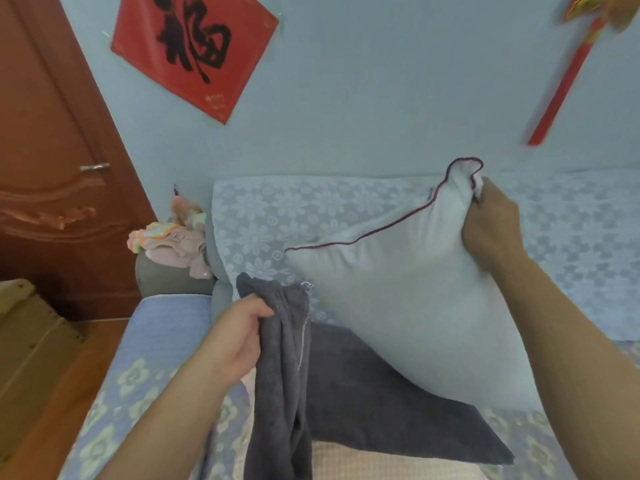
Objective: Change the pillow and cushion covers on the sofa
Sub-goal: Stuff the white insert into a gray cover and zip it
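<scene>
Insert (398, 299) sits center-right of frame, tilted, right hand (491, 226) pinching its top corner. Cover (287, 358) hangs lower center, left hand (239, 334) clenched on its zip edge, just left of insert's low corner.

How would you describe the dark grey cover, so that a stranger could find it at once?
Start at the sofa with its pale floral lace, below the red wall poster. In front of it, the left hand grips the dark grey cover, which hangs down beside the white pillow. It alone is dark, fuzzy and zipped.
</scene>
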Motion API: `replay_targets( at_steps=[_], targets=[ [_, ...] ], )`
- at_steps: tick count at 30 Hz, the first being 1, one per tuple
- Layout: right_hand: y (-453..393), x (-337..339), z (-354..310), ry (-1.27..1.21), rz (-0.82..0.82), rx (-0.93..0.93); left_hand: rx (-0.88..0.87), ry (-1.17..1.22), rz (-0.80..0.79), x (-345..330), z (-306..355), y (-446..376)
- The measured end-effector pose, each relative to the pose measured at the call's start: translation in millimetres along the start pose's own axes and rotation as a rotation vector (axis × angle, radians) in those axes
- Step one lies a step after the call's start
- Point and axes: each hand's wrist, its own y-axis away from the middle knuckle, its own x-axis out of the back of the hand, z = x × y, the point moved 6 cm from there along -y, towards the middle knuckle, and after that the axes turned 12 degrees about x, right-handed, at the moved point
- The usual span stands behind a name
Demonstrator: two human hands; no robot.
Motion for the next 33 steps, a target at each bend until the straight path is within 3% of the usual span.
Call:
replay_targets(
  at_steps=[4,6,10,14,21,26,33],
  targets=[
    [18.4,-72.4,40.4,-0.013,-0.343,-0.085,-0.115,-0.353,0.089,9.7,-16.9,4.2],
    [30.2,-89.5,45.8,-0.12,-0.388,-0.107,-0.158,-0.41,0.156,15.5,-22.2,7.3],
    [38.3,-98.3,40.9,-0.32,-0.4,-0.12,-0.255,-0.467,0.521,48.6,-18.2,6.8],
    [34.8,-103.9,40.4,-0.38,-0.457,-0.081,-0.221,-0.57,0.733,76.7,-24.6,4.8],
    [39.9,-95.8,40.3,-0.534,-0.552,-0.049,-0.194,-0.76,0.782,39.3,-35.6,-12.2],
    [40.0,-91.7,56.3,-0.576,-0.576,-0.084,-0.221,-0.463,0.611,-30.8,-48.9,-23.7],
    [34.3,-85.8,77.5,-0.574,-0.541,-0.136,-0.443,-0.735,0.792,-29.7,-39.6,-39.4]
  ],
)
